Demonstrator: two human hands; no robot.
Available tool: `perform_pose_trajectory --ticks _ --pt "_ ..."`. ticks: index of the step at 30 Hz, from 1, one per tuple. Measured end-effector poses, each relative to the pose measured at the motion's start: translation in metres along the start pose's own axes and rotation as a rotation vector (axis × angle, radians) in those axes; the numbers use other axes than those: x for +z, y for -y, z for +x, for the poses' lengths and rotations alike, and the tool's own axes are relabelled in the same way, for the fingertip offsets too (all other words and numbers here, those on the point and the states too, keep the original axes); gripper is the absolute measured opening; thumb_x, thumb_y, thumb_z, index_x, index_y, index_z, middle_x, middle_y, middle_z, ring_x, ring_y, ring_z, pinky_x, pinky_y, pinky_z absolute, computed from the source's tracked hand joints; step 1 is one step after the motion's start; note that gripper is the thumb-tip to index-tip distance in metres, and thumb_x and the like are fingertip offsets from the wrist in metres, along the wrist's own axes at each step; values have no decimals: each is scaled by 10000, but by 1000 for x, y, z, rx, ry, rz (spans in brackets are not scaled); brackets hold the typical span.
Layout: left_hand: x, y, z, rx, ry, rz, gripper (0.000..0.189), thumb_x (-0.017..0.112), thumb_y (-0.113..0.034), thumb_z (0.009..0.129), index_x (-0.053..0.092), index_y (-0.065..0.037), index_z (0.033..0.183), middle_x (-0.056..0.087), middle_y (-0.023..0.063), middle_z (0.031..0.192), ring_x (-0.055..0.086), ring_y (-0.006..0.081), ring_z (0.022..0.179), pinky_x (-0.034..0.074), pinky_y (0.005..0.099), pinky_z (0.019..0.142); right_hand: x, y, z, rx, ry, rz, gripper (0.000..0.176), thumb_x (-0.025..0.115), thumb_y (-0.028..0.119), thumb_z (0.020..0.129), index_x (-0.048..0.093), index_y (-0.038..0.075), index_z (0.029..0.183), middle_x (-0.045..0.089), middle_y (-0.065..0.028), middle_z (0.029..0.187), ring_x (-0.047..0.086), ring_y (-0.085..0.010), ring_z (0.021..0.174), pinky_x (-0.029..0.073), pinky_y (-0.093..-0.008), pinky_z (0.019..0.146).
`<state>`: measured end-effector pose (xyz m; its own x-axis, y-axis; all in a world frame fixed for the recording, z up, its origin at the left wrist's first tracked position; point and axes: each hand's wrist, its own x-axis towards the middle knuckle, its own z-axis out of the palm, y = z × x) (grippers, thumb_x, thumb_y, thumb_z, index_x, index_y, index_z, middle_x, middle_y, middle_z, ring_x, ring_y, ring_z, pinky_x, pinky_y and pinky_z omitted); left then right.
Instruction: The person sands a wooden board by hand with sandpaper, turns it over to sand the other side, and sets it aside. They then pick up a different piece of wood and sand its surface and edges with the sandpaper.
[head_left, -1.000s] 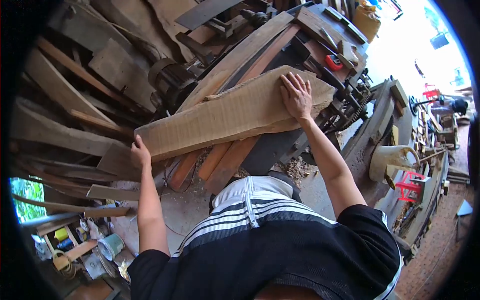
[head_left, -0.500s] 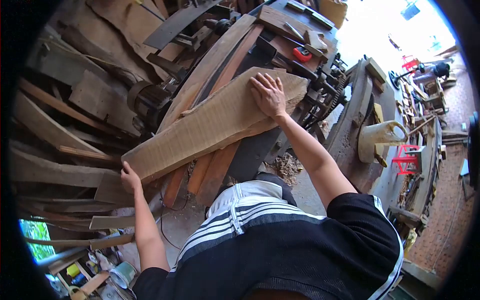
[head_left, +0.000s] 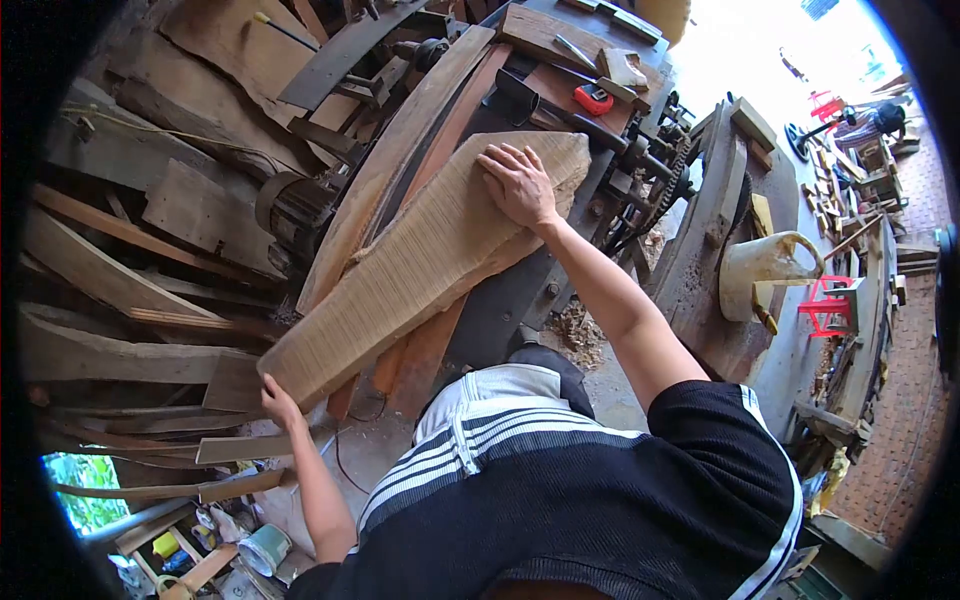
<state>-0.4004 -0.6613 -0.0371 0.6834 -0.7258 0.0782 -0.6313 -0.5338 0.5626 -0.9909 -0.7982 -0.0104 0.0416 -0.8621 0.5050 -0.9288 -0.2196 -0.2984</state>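
Note:
A long, thick wooden slab with rough edges lies slantwise across a dark machine bed. My left hand grips its near left end, thumb on top and the other fingers mostly hidden by the wood. Flat on the broad far end rests my right hand, fingers stretched out over the surface. Reddish boards show below the slab, and a long plank runs along its far side.
A red tape measure sits on the machine beyond the slab. To the right are a chain-and-gear drive and a pale plastic jug. A motor and stacked boards stand left. Wood shavings lie below.
The slab's near left end has swung toward my body along with my left hand, so it lies more steeply. My right hand stays flat on the far end, shifted slightly left in view.

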Motion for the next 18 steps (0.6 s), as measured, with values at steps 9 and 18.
perform_pose_trajectory --ticks 9,18 --pt "-30 7 -102 -219 -63 66 643 412 -549 964 632 21 1163 655 229 1135 622 397 1024 475 448 877 11 -5 27 -166 19 158 332 567 241 903 631 130 1208 602 -68 1272 523 -251 1228 347 -443 1074" --pt "-29 21 -137 -300 -135 -14 626 402 -547 970 640 5 1143 655 196 1160 606 384 1056 455 431 896 17 -9 39 -221 28 263 292 577 228 903 652 115 1161 610 -78 1248 543 -243 1194 360 -435 1053"
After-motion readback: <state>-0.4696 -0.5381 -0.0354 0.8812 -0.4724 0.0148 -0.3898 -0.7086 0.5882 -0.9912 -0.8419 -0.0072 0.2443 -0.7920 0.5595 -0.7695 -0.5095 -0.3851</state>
